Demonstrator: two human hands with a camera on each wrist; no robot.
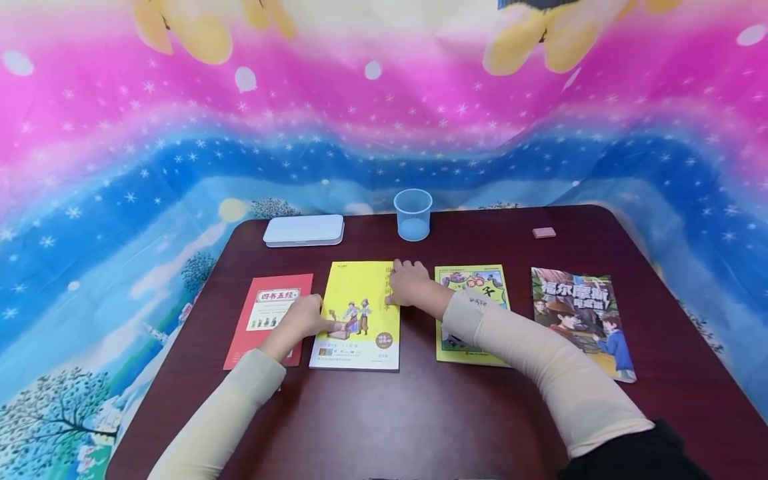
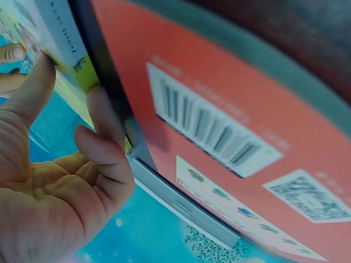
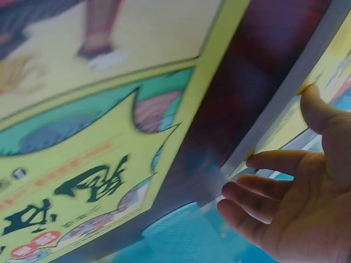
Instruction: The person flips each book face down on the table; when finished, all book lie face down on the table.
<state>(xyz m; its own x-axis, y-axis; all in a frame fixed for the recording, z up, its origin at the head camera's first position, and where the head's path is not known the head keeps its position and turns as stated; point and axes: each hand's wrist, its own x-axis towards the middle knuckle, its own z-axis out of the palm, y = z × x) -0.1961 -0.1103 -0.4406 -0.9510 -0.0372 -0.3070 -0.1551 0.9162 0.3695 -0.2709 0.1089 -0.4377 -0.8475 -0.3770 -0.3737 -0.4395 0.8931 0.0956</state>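
A yellow book (image 1: 354,283) lies flat between my two hands, two cartoon figures on its cover. My left hand (image 1: 303,318) pinches its left edge, the thumb over the cover and the index finger bent at the side, as the left wrist view shows. At the upper right edge, my right hand (image 1: 410,283) pinches the same book; in the right wrist view the thumb rests on the cover and the index fingertip meets the side. A red book (image 1: 240,337) lies partly under the left forearm. Beneath the right forearm, a yellow-green comic-style book (image 1: 474,270) is partly hidden.
A dark-covered book (image 1: 612,347) lies at the right of the brown table (image 1: 360,427). Along the back stand a white case (image 1: 303,230), a translucent blue cup (image 1: 413,215) and a small pink block (image 1: 544,233). A patterned cloth (image 1: 384,147) hangs behind the table.
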